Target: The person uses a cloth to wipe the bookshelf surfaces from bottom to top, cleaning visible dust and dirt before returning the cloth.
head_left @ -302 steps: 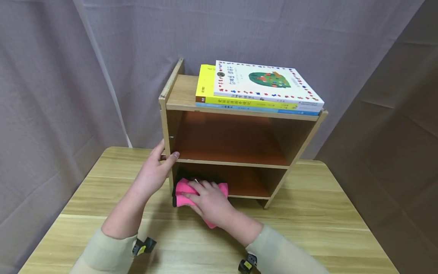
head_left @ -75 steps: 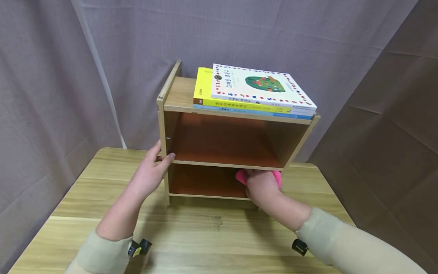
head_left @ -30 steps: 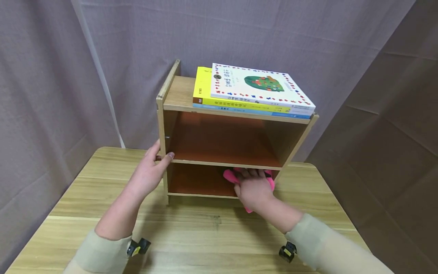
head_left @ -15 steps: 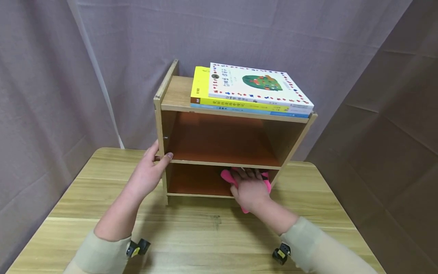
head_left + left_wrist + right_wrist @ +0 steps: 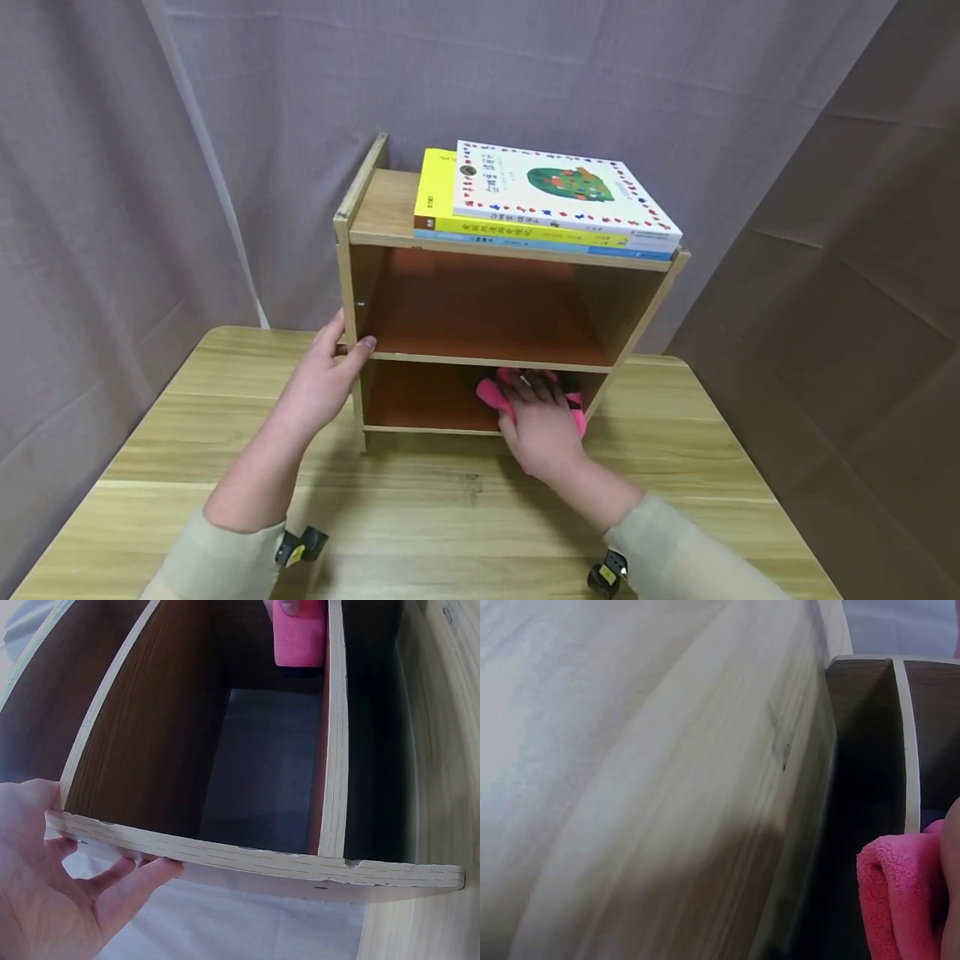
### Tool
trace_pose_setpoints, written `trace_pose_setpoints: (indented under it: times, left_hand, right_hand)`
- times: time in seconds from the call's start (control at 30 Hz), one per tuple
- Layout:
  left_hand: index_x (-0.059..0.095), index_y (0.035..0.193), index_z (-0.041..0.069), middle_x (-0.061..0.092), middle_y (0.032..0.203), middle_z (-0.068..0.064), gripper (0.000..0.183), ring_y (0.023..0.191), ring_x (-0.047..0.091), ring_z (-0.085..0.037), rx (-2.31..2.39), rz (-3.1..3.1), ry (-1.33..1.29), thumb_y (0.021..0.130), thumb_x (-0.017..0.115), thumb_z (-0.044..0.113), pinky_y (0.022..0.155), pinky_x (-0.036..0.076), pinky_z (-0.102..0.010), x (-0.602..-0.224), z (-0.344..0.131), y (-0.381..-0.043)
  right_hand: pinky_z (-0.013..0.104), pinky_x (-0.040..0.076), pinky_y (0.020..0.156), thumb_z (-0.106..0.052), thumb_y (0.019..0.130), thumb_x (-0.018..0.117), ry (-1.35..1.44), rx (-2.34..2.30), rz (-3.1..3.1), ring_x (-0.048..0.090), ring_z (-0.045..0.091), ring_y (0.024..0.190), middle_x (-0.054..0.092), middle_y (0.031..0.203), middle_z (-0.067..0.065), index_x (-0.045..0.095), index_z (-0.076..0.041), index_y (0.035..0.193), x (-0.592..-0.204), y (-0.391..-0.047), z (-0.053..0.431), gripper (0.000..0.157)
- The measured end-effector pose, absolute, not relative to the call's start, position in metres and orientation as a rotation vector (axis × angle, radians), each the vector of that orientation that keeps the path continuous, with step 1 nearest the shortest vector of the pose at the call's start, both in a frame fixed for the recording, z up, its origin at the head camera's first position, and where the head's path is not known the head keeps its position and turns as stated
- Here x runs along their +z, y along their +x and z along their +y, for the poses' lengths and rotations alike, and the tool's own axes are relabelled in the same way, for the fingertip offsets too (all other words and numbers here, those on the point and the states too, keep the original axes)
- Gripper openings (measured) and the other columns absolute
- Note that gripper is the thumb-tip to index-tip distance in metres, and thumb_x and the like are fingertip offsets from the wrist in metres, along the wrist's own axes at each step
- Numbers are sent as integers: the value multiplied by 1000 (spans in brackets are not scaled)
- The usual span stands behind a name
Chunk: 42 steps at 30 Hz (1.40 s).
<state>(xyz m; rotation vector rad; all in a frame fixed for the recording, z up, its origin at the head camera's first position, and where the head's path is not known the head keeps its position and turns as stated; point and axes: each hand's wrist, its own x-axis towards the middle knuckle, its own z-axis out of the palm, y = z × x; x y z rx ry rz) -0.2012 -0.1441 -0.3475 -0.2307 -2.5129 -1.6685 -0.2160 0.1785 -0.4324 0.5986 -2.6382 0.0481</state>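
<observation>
A small wooden bookshelf (image 5: 487,312) stands upright on the table, with reddish-brown shelf boards. My left hand (image 5: 321,379) grips its left side panel, thumb on the front edge and fingers behind; the left wrist view shows the fingers (image 5: 139,889) around the outer face. In the lower compartment, toward the right, my right hand (image 5: 543,429) holds a folded pink cloth (image 5: 491,394) with dark trim against the bottom board. Part of the cloth (image 5: 900,892) hangs over the board's front edge in the right wrist view. The palm hides most of the cloth.
Stacked on top of the bookshelf lie a white picture book (image 5: 562,187), a yellow book (image 5: 435,192) and a blue book (image 5: 540,244). The wooden table (image 5: 420,533) has a dark mark in front of the shelf. Grey curtains (image 5: 300,108) hang behind.
Ten seconds ago the cloth was at the lower compartment's left end; by 2.5 seconds ago it was at the right. Since then my right hand has drawn it slightly left and forward. The left hand keeps its hold.
</observation>
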Motion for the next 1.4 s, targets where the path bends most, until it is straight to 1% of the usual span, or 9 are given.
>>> trace_pose_setpoints:
  times: [0.17,0.3,0.47,0.73,0.87,1.0,1.1,1.27,1.4]
  left_hand:
    - [23,157,40,33,152,-10,64,125,47,-33,-1633,-2524,-218,100,50,51,83,53,-45,-349,-145,-201]
    - [22,157,39,34,153,-10,64,126,47,-34,-1609,-2531,-215,101,49,51,87,51,-47,-349,-145,-201]
    - [23,157,40,34,152,-11,63,126,47,-34,-1609,-2530,-221,101,49,51,87,51,-48,-349,-145,-201]
    - [22,157,39,34,151,-13,63,125,49,-33,-1596,-2528,-230,101,48,50,87,51,-47,-351,-146,-201]
    - [22,157,40,34,151,-13,62,125,49,-33,-1600,-2525,-231,101,48,50,85,52,-46,-351,-146,-201]
    - [22,157,40,34,151,-14,62,125,48,-34,-1591,-2528,-231,101,48,50,89,50,-49,-351,-145,-201]
    - [21,157,39,34,151,-14,63,126,48,-35,-1584,-2534,-227,101,48,50,91,49,-52,-351,-145,-200]
    - [20,157,40,35,151,-14,64,126,47,-35,-1574,-2539,-226,101,48,52,94,47,-55,-350,-143,-200]
    - [22,157,40,36,148,-13,64,126,46,-34,-1576,-2537,-220,101,48,53,93,47,-54,-350,-143,-200]
  right_hand:
    - [55,37,106,-32,98,48,635,56,-2567,51,33,129,60,137,6,66,-15,131,-436,-212,177,41]
    - [57,38,104,-36,99,47,665,28,-2536,50,34,129,59,138,7,64,-17,134,-443,-209,177,43]
    - [58,36,106,-36,100,47,688,42,-2519,50,33,129,57,140,7,61,-17,137,-448,-206,175,44]
    - [61,34,105,-42,104,39,648,-26,-2589,45,35,133,51,146,8,55,-16,143,-453,-205,169,50]
    - [62,35,102,-43,105,35,655,-32,-2556,45,36,132,52,145,7,57,-15,141,-455,-205,166,51]
    - [62,38,99,-43,105,32,673,-21,-2501,47,36,130,54,143,7,60,-14,138,-456,-204,162,51]
    - [62,38,99,-42,105,34,685,-11,-2481,49,36,129,56,141,8,61,-14,136,-456,-203,158,50]
    - [61,37,101,-39,103,42,681,-6,-2474,50,35,128,57,139,7,63,-13,134,-455,-202,151,45]
    - [59,36,102,-38,103,41,679,-13,-2470,49,34,129,57,139,7,62,-12,134,-456,-202,146,46]
